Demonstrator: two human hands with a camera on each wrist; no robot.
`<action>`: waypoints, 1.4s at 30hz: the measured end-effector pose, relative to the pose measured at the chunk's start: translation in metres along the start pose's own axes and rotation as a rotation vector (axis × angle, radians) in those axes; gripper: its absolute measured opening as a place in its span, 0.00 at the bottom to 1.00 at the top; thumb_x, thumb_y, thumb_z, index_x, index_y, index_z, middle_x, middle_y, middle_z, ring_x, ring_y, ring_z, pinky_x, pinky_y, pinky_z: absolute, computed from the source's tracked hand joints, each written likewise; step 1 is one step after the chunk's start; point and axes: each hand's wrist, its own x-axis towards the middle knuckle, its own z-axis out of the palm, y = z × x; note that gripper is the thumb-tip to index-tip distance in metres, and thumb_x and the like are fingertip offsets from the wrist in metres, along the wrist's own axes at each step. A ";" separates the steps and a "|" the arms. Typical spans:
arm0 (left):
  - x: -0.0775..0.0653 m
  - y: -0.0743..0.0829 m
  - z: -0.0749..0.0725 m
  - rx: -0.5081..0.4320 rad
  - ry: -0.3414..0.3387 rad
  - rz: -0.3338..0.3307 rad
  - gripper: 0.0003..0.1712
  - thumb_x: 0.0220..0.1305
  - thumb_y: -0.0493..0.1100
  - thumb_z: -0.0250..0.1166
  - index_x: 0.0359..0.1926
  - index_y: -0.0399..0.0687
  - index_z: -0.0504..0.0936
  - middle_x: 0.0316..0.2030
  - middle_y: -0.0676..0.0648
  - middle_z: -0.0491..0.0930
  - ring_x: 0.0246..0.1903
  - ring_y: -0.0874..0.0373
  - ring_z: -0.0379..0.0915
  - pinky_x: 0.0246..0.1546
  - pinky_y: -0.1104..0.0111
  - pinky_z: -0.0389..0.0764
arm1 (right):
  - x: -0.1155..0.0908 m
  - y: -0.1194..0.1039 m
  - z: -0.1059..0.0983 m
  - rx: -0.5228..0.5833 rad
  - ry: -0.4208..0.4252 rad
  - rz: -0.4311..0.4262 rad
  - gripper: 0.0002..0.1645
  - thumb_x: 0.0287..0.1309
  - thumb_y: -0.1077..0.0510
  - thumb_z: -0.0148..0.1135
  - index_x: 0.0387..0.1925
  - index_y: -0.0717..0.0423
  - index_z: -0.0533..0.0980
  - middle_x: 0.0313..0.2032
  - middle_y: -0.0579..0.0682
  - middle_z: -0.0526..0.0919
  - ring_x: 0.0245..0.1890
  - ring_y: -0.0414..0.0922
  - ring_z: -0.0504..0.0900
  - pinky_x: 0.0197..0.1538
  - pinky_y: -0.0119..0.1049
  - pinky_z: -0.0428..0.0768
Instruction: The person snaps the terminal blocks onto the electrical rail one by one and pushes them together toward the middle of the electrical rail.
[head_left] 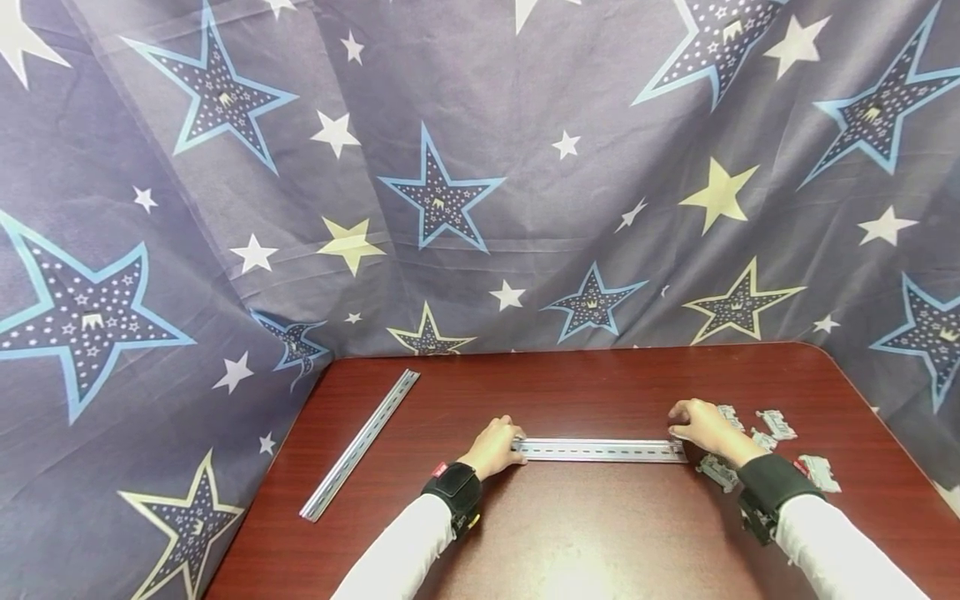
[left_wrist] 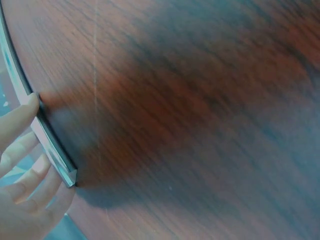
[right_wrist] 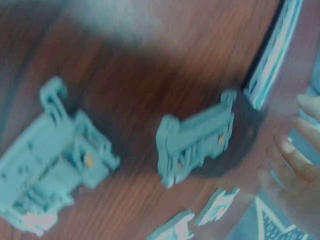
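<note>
A slotted metal DIN rail point(head_left: 600, 451) lies crosswise on the table in front of me. My left hand point(head_left: 495, 446) grips its left end. In the left wrist view the thumb point(left_wrist: 31, 107) presses the near edge of the rail point(left_wrist: 55, 150), with the fingers along the far side. Just beyond the rail's right end is my right hand point(head_left: 705, 427), its fingers loosely bent with nothing between them. The right wrist view shows those fingers point(right_wrist: 295, 155) apart from the rail end point(right_wrist: 257, 95). Grey terminal blocks point(right_wrist: 197, 140) lie beneath and beside this hand.
A second DIN rail point(head_left: 360, 446) lies slanted at the table's left side. More terminal blocks point(head_left: 777, 424) are scattered on the right, one point(head_left: 820, 472) beyond the right wrist. The reddish-brown table point(head_left: 570, 533) ends at a star-patterned cloth point(head_left: 465, 275) behind and at the sides.
</note>
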 end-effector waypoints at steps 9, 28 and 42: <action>-0.001 0.001 -0.001 -0.015 -0.002 -0.010 0.17 0.37 0.46 0.72 0.33 0.45 0.82 0.27 0.50 0.71 0.31 0.55 0.68 0.29 0.69 0.70 | -0.001 0.024 -0.026 -0.096 0.067 0.155 0.12 0.46 0.64 0.57 0.32 0.72 0.73 0.27 0.65 0.77 0.25 0.54 0.78 0.30 0.47 0.73; -0.001 0.001 0.001 -0.014 0.025 -0.031 0.20 0.34 0.47 0.73 0.32 0.44 0.82 0.27 0.49 0.73 0.30 0.53 0.69 0.28 0.68 0.69 | -0.015 0.046 -0.020 -0.149 0.119 0.294 0.16 0.44 0.60 0.61 0.12 0.68 0.71 0.14 0.62 0.73 0.18 0.57 0.72 0.25 0.51 0.69; 0.000 0.002 0.000 -0.040 0.031 -0.038 0.17 0.33 0.45 0.74 0.28 0.44 0.83 0.25 0.48 0.75 0.28 0.56 0.69 0.27 0.70 0.68 | -0.012 0.050 -0.014 -0.244 0.131 0.293 0.19 0.44 0.59 0.61 0.19 0.78 0.73 0.21 0.73 0.71 0.26 0.68 0.71 0.32 0.56 0.69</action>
